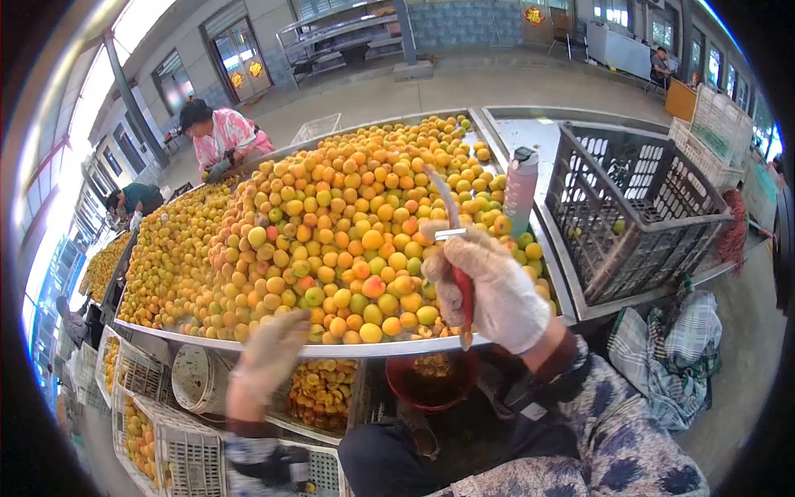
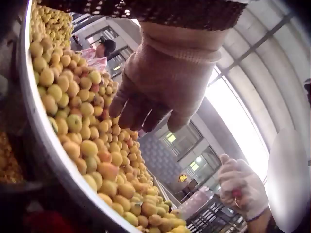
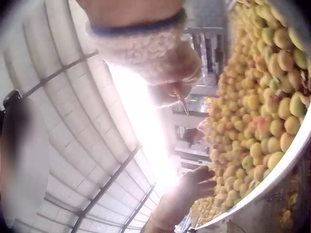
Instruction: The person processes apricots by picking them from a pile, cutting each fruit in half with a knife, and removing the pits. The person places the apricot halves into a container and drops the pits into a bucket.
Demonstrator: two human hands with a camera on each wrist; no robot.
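My gloved right hand (image 1: 503, 290) grips the red handle of a curved knife (image 1: 464, 300), its blade pointing up and away above the fruit. A heap of yellow-orange apricots (image 1: 356, 224) fills the metal-rimmed table in front of me. Over the near left rim is my gloved left hand (image 1: 269, 352), blurred in the head view. The left wrist view shows that left hand (image 2: 167, 80) with fingers loosely extended, holding nothing, beside the apricots (image 2: 87, 126). In the right wrist view the right hand's (image 3: 155, 63) fingers are curled, with part of the blade showing below.
A pink bottle (image 1: 520, 189) stands at the heap's right, beside a black plastic crate (image 1: 638, 224). Below the rim are a crate of cut apricots (image 1: 323, 393), a red basin (image 1: 432, 383) and white crates (image 1: 190, 455). A person in pink (image 1: 232, 137) works across the heap.
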